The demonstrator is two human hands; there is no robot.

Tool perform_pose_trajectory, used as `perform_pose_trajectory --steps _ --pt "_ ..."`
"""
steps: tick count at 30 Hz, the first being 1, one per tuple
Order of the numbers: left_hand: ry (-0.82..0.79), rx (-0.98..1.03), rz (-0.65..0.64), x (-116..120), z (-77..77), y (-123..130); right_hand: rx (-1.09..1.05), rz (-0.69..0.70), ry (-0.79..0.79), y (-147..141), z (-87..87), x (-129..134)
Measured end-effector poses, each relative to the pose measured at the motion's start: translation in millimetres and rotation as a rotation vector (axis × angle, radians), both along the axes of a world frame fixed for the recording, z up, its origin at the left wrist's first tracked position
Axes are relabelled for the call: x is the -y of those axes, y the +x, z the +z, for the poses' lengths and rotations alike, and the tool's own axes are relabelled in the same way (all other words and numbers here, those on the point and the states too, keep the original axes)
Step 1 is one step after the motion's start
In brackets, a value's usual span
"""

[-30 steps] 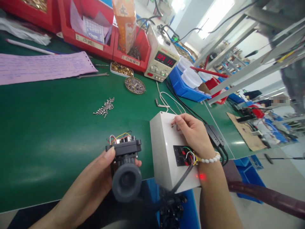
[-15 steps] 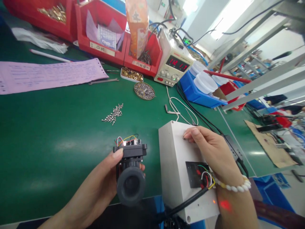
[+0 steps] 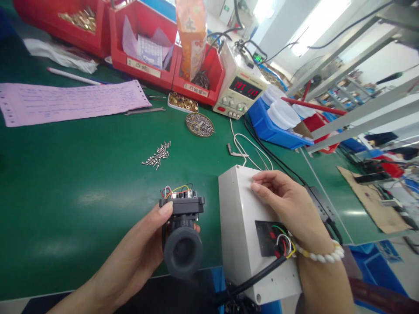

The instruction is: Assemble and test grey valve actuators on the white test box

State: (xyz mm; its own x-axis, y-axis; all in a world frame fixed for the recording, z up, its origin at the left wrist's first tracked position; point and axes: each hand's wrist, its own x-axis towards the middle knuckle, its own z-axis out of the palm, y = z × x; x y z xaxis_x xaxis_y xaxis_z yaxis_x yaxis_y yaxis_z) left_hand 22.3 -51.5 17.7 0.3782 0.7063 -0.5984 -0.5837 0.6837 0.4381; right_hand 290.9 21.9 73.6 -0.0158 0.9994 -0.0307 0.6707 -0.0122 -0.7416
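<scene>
Our left hand [image 3: 137,257] grips the valve [image 3: 182,233] by its rigid body (loose wires above look fragile); right hand [image 3: 288,205] presses fingertips onto the box [image 3: 238,226].

- Looks like an electronics assembly workshop, factory-bench style.
- Green mat [image 3: 65,174] covers the whole bench, typical for this kind of line.
- Red bins [image 3: 140,48] along the back, one with brass parts, others with paper bags and slips.
- Bench power supply [image 3: 240,89] with red digits lit, cables running off it.
- Loose screws [image 3: 157,155] in a little pile, plus small trays of hardware [image 3: 182,102].
- Pink form [image 3: 72,101] lying flat, like a work order sheet.
- Blue bin [image 3: 271,128] with white tubs, metal racking [image 3: 360,117] and more benches off to the right.
</scene>
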Motion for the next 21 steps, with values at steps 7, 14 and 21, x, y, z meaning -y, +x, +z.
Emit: perform_pose_trajectory --steps 7,14,21 --pt "-0.010 0.002 0.016 0 2.0 1 0.018 0.045 0.002 -1 0.0 2" --pt "0.028 0.072 -0.009 2 -9.2 -1 -0.003 -0.042 -0.009 -3 1.7 -7" --pt "0.028 0.037 -0.007 2 -6.0 -1 0.061 -0.049 0.055 -7 -0.2 -4"
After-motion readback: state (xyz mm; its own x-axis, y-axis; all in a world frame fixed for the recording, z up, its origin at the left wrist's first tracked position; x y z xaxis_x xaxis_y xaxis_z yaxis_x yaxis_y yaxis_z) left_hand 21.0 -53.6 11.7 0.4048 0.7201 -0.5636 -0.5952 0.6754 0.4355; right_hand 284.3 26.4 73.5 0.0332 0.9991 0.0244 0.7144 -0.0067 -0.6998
